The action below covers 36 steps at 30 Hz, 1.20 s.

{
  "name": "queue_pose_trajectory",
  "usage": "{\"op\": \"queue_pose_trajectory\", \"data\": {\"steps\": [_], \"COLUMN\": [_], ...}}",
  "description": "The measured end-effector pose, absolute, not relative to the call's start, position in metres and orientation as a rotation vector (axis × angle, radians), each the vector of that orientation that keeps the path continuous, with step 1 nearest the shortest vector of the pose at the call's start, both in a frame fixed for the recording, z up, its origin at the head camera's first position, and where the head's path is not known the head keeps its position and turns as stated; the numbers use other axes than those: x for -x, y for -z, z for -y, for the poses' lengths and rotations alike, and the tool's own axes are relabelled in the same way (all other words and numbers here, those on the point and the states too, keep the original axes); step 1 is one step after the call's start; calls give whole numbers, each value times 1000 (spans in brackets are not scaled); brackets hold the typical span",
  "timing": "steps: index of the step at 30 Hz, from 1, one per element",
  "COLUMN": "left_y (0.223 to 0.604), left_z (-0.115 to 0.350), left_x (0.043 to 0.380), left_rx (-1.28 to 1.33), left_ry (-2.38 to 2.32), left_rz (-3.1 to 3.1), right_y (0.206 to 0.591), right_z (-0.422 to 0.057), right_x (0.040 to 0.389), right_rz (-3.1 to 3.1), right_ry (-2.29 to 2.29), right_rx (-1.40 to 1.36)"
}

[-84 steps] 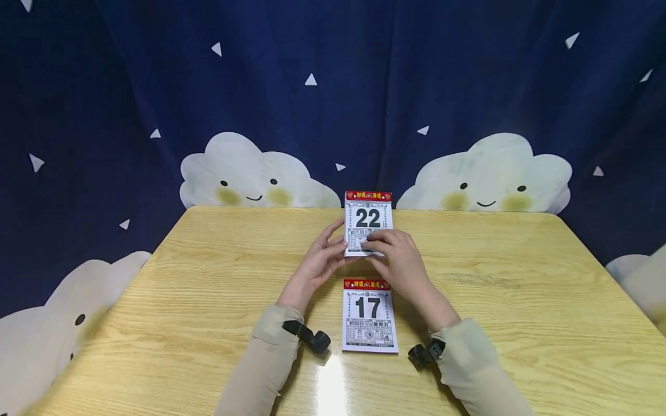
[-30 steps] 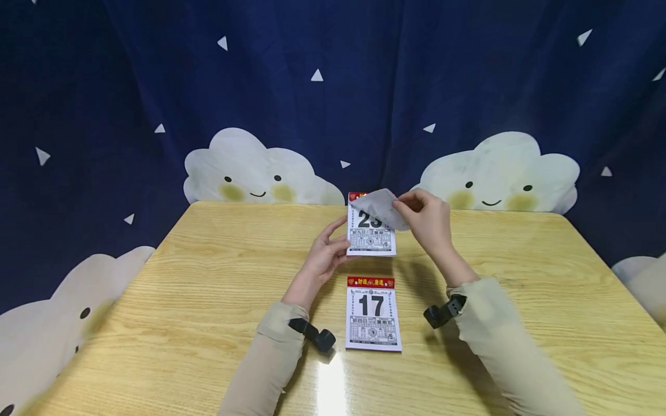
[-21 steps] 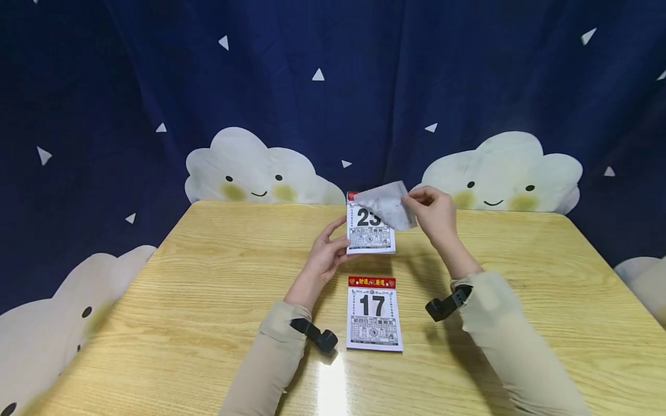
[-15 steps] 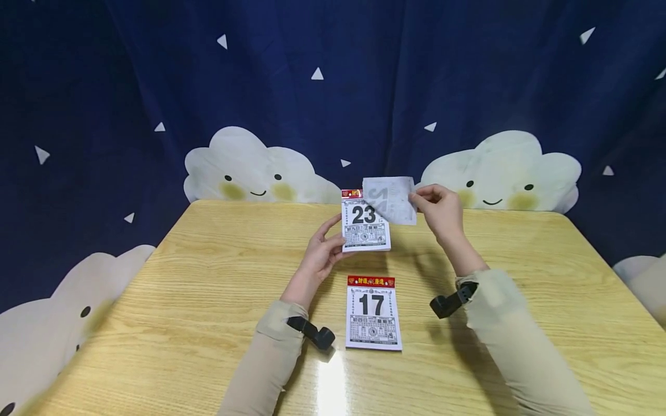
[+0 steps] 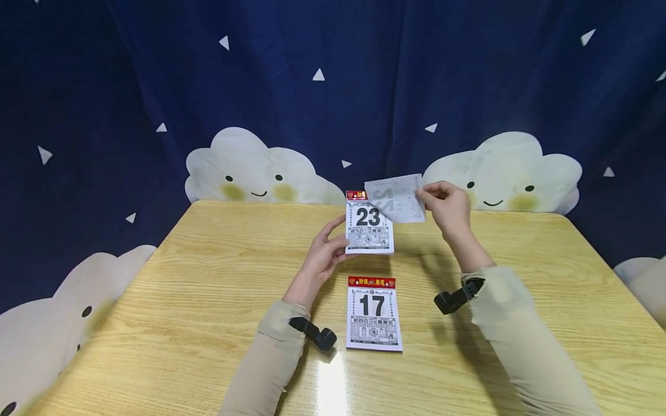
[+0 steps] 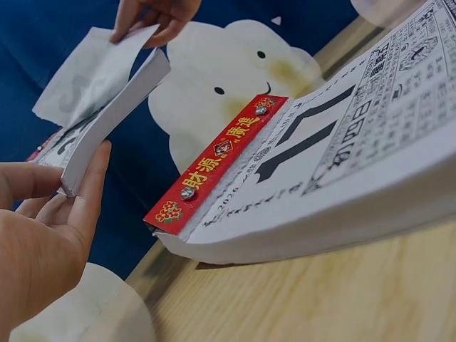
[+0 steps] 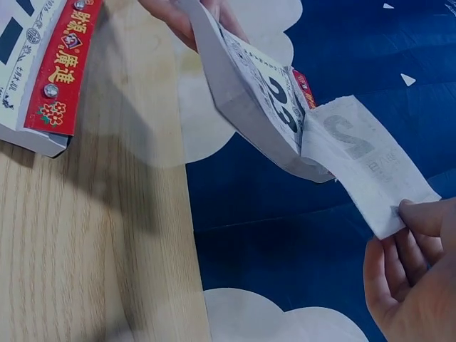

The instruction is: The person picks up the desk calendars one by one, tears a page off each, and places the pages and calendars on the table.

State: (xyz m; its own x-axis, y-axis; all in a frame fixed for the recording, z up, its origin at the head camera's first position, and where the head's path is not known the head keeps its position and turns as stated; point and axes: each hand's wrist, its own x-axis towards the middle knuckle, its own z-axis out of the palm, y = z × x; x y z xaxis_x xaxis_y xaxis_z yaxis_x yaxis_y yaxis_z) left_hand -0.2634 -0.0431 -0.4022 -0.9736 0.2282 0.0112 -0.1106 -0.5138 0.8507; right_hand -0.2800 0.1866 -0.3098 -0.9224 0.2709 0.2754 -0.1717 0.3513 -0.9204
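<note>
My left hand (image 5: pixel 324 254) grips a tear-off calendar (image 5: pixel 368 236) by its left edge and holds it tilted above the table. Its front page reads 23, under a red header strip. Between thumb and fingers, my right hand (image 5: pixel 448 209) pinches the corner of a loose-hanging calendar page (image 5: pixel 399 199), whose back shows a faint mirrored 22. In the right wrist view this page (image 7: pixel 377 164) bends away from the pad and still meets it near the red header. A second tear-off calendar (image 5: pixel 373 318), showing 17, lies flat on the table nearer to me.
The wooden table (image 5: pixel 234 289) reaches back to a dark blue curtain (image 5: pixel 291 104) printed with clouds and small white triangles. Black wrist cameras (image 5: pixel 325 339) are strapped over both sleeves.
Earlier both hands were at the calendar showing 22. My right hand has since lifted that page up and to the right, uncovering 23. My left hand keeps its hold.
</note>
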Motion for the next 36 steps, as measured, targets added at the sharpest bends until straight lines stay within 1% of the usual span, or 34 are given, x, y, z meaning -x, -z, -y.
{"op": "queue_pose_trajectory", "data": {"steps": [12, 22, 26, 31, 36], "left_y": [400, 402, 403, 405, 405], "left_z": [39, 46, 48, 50, 54], "left_x": [262, 266, 268, 269, 271], "left_rx": [-166, -67, -95, -22, 16], "left_ry": [-2533, -2618, -2580, -2598, -2601], "left_rz": [-1475, -1390, -1420, -1421, -1453], "right_y": [307, 303, 301, 299, 304], "right_z": [-193, -208, -213, -220, -226], "right_x": [284, 286, 285, 284, 284], "right_rz": [2242, 2023, 2037, 1975, 2041], "right_ry": [-1590, -1808, -1772, -1810, -1712], "right_rx": [216, 305, 337, 347, 359]}}
